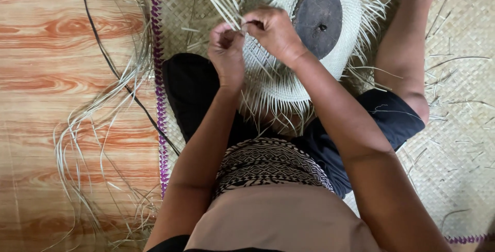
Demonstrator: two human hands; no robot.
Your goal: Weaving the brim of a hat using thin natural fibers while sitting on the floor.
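At the left of the frame loose pale strips lie on the wooden floor. In the upper centre the left hand and the right hand both pinch thin strands at the edge of the round woven piece. It looks light, flexible and easily frayed, so the woven rim seems the best hold. A dark disc rests on it.

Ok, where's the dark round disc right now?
In the head view, the dark round disc sits at top centre on the pale woven piece, just right of the right hand and above the person's lap.
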